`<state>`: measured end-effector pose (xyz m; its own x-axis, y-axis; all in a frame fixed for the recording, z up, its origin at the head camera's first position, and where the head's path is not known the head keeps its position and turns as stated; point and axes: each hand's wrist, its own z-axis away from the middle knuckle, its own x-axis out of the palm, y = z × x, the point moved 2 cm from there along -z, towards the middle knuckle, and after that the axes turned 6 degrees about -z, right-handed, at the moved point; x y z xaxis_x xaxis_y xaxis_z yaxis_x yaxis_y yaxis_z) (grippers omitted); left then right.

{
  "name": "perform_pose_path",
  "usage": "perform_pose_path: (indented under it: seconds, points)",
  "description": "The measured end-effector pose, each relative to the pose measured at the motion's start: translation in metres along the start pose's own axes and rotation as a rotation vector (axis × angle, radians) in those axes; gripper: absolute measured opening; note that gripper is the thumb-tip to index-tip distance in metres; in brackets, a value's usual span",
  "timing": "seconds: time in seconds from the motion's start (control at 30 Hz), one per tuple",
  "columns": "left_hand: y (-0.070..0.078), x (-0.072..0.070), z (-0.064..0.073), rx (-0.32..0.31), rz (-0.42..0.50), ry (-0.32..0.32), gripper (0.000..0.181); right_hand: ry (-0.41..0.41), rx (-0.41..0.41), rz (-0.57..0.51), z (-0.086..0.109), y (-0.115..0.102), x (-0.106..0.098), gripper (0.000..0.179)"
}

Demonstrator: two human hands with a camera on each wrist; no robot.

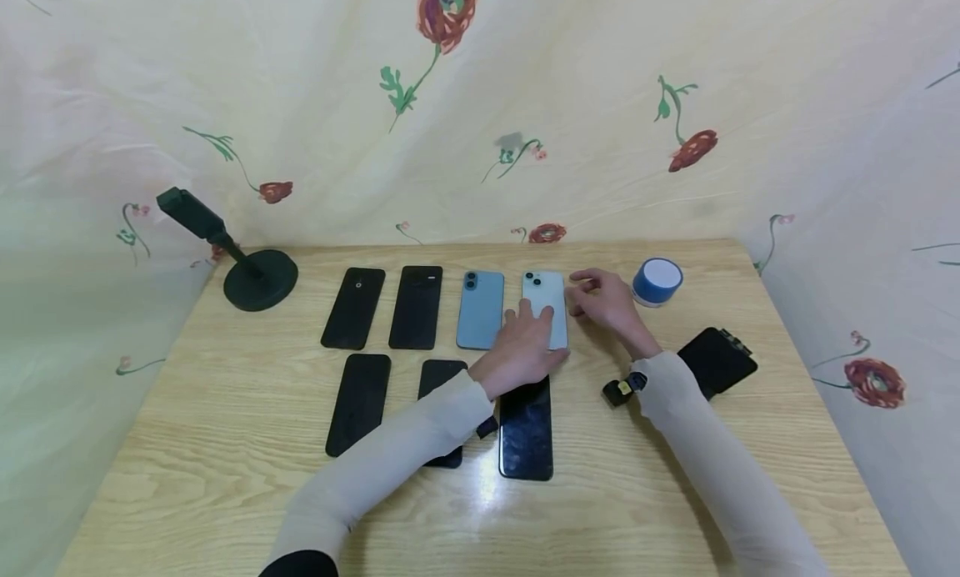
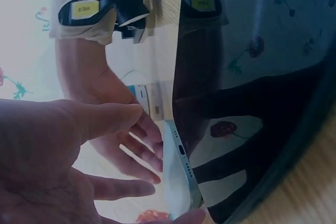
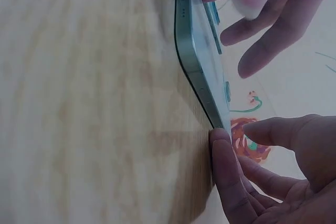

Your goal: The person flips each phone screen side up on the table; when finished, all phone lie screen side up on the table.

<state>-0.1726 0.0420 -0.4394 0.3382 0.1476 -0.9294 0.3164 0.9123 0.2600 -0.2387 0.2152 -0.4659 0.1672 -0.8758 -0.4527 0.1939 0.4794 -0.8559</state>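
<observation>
A pale phone (image 1: 553,288) lies back side up in the rear row, its two camera lenses at the far end. Over its near part reaches my left hand (image 1: 517,352), fingers spread; the left wrist view shows nothing gripped between thumb and fingers. At the phone's right edge is my right hand (image 1: 606,303), loosely bent. In the right wrist view a fingertip (image 3: 220,139) meets the phone's edge, while the thumb stands apart. A blue phone (image 1: 482,310) lies just left of the pale one. Nearer, a glossy black phone (image 1: 525,435) is partly under my left hand.
Several dark phones, including one at the rear (image 1: 416,308) and one in front (image 1: 358,403), lie to the left. A black stand (image 1: 261,280) is at the back left. At right are a blue-and-white round item (image 1: 657,282) and a black flat item with clips (image 1: 716,360).
</observation>
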Motion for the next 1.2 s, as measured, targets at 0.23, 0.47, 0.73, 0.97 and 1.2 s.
perform_pose_path:
  seconds: [0.23,0.47,0.73,0.97,1.2]
  points:
    - [0.008,0.004,-0.008,-0.045,-0.090,0.011,0.067,-0.017,0.016,-0.004,-0.009,-0.003,0.000,0.043]
    - [0.012,0.006,-0.012,-0.038,-0.192,0.030,0.065,-0.029,-0.001,0.046,-0.016,-0.003,0.002,0.043]
    - [0.018,0.006,-0.019,-0.047,-0.256,0.040,0.065,-0.015,-0.038,0.116,-0.017,-0.004,0.004,0.043]
    - [0.021,0.004,-0.022,-0.056,-0.286,0.046,0.061,-0.013,-0.049,0.129,-0.016,-0.005,0.006,0.043]
    - [0.021,0.003,-0.022,-0.064,-0.215,0.025,0.058,-0.023,-0.041,0.130,-0.017,-0.003,0.005,0.042]
